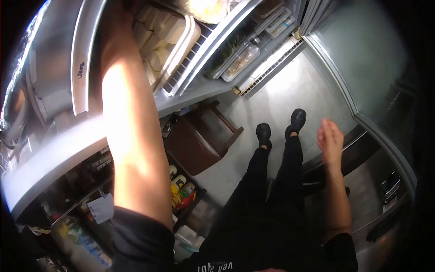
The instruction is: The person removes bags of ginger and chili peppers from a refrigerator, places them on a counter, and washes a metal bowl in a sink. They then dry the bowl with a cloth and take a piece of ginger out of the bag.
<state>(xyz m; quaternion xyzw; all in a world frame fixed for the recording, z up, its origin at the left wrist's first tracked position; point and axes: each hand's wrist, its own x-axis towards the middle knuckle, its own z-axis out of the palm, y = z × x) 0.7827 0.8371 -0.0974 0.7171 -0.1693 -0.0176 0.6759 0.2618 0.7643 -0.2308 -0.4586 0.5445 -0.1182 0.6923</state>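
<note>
My left arm reaches up and forward at the upper left, past a container [183, 50] of pale, blocky pieces on a wire rack [199, 47]. The left hand is hidden in shadow at the top edge, so neither its fingers nor anything in them can be made out. Over the floor on the right hangs my right hand [331, 137], away from the shelves. Its fingers are partly curled and slightly apart, with nothing visible in them. A metal container with a handwritten mark [81, 70] stands just left of my left forearm.
A brown leather chair [195, 143] stands below the shelf. A glass door [362, 54] is open at the right. Near the rack lies a clear tray of food [242, 62]. Bottles [181, 188] sit low beside my left arm.
</note>
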